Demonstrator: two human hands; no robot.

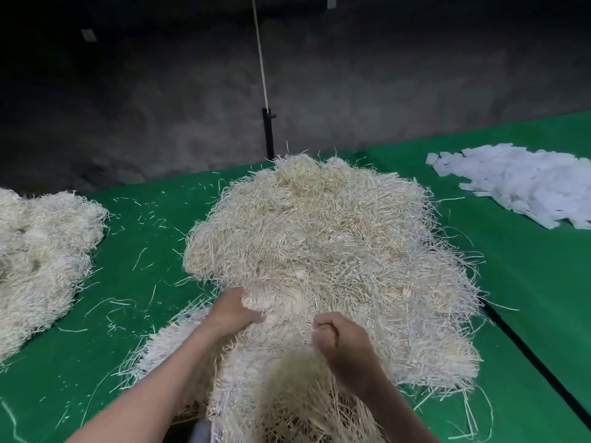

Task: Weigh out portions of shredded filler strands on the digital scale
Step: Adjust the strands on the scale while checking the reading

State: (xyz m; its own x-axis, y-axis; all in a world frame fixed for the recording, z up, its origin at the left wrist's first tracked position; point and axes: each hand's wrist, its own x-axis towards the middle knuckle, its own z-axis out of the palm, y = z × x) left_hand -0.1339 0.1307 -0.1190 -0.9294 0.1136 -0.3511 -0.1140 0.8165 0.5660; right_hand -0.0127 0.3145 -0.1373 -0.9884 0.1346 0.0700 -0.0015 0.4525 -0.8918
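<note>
A big heap of pale shredded filler strands (323, 251) covers the middle of the green table (144, 251). My left hand (236, 310) is at the heap's near edge, its fingers curled round a tuft of strands. To its right, my right hand (339, 343) is curled into a fist and pinches a bunch of strands that hangs down blurred below it. No digital scale shows in the head view.
A second pile of strands (41, 254) lies at the left edge of the table. A heap of white paper slips (524, 183) sits at the far right. Loose strands are scattered on the green cloth. A black post with a cord (268, 132) stands behind the table.
</note>
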